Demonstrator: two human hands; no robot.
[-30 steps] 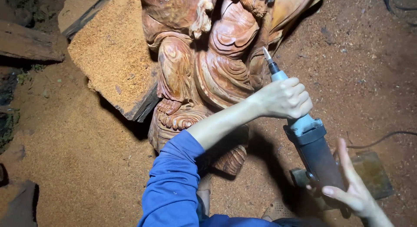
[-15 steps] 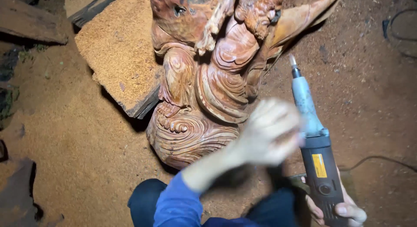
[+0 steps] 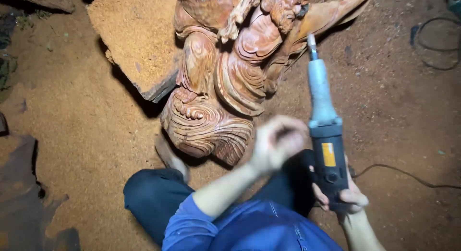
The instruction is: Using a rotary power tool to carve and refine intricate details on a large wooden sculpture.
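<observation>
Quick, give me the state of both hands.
Left hand: blurred, loosely curled, holding nothing visible.
Right hand: closed around the black-and-blue corded die grinder.

Reddish-brown swirl-grained carving [image 3: 225, 88], pale-blue-and-black grinder [image 3: 324, 131] with perhaps yellow label.

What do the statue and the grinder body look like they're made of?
Statue: carved reddish wood, with visible grain lines, unvarnished and matte. Grinder, gripped at its base by the right hand: a dark, likely plastic housing with a pale blue-grey neck, possibly metal or plastic, and a metal bit at the tip.
</observation>
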